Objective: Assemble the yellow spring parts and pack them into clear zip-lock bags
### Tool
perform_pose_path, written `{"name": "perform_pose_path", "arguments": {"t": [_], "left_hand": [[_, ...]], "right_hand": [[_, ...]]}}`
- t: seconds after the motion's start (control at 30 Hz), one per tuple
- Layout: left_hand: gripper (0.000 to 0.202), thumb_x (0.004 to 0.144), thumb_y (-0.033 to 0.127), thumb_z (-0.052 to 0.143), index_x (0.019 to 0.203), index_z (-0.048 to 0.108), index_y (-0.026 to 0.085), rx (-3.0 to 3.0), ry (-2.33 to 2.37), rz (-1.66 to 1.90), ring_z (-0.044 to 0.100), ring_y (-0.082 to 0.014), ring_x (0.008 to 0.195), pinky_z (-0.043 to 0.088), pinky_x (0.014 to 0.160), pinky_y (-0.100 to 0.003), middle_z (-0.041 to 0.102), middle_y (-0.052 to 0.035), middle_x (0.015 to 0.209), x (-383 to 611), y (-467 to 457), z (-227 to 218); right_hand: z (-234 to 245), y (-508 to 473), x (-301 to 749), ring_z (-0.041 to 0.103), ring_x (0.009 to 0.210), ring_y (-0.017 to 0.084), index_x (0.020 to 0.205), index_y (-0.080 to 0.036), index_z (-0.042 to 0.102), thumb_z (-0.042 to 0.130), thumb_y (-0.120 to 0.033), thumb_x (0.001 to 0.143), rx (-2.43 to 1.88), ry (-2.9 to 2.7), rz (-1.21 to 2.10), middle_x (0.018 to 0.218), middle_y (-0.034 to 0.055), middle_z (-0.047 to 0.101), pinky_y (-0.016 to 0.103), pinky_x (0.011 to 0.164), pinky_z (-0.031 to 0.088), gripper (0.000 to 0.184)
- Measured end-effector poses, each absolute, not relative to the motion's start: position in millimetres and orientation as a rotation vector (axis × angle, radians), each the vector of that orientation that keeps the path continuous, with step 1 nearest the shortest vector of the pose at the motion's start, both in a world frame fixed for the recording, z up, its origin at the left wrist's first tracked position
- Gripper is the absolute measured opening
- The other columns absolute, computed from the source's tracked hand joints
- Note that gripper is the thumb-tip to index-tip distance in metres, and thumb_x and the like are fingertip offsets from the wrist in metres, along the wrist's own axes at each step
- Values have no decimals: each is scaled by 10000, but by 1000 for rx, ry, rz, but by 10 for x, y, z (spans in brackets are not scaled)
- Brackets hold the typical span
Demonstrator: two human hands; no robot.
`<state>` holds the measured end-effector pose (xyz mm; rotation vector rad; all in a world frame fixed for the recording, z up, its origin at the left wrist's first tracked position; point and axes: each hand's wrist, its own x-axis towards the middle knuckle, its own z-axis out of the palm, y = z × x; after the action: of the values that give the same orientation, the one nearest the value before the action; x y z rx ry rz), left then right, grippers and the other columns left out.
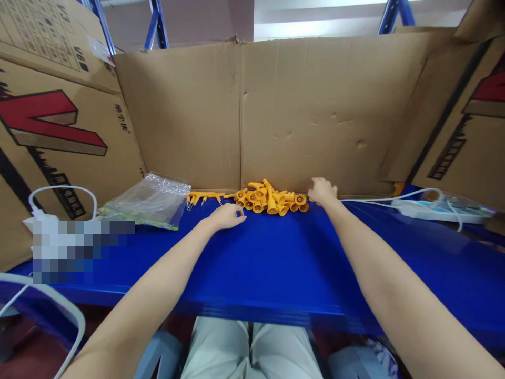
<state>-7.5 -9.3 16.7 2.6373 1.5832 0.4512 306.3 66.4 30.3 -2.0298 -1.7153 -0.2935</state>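
Observation:
A heap of small orange plastic parts (pixel 272 200) lies on the blue shelf (pixel 276 258) against the cardboard back wall. My left hand (pixel 228 216) rests on the shelf at the heap's left edge, fingers curled together in a pinch by the nearest orange piece; what it holds, if anything, is too small to see. My right hand (pixel 322 190) reaches to the heap's right end, fingers bent down onto the parts there. A few thinner orange pieces with small metal springs (pixel 203 197) lie in a row left of the heap.
A stack of clear plastic bags (pixel 152 200) lies at the left. A white power strip with cables (pixel 437 209) sits at the right. Printed cardboard boxes (pixel 59 131) stand on both sides, and a white charger with cord (pixel 37 213) is at the far left.

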Motion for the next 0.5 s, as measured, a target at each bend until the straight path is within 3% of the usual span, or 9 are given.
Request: {"name": "perform_pose_path", "arguments": {"t": [0.13,0.27,0.37,0.5], "left_hand": [[261,796,340,496,845,674,155,2628,1582,443,584,-173,659,409,624,-274,657,-53,750,-72,-92,165],[261,797,328,493,851,676,150,2627,1566,440,580,-170,653,405,619,-270,656,-53,745,-72,-91,162],[254,798,314,492,850,678,148,2636,1555,447,583,-170,662,403,624,-269,661,-54,757,-70,-92,161],[256,801,315,495,858,681,147,2647,1549,447,588,-172,665,402,621,-270,667,-57,765,-66,-88,158]], "right_hand": [[61,629,3250,425,1212,294,1160,-131,572,456,-131,794,-2161,-1792,-271,1252,148,530,596,1018,224,384],[9,641,3276,473,1163,296,1191,-118,544,444,-152,818,-2114,-1730,-326,1237,167,526,499,964,341,388],[-15,711,3295,511,1121,282,1218,-97,512,475,-166,820,-2085,-1658,-179,1233,181,529,415,925,384,406],[-130,800,3373,577,1007,253,1156,-54,534,588,-193,765,-2038,-1639,-14,1086,191,606,332,854,421,418]]}}
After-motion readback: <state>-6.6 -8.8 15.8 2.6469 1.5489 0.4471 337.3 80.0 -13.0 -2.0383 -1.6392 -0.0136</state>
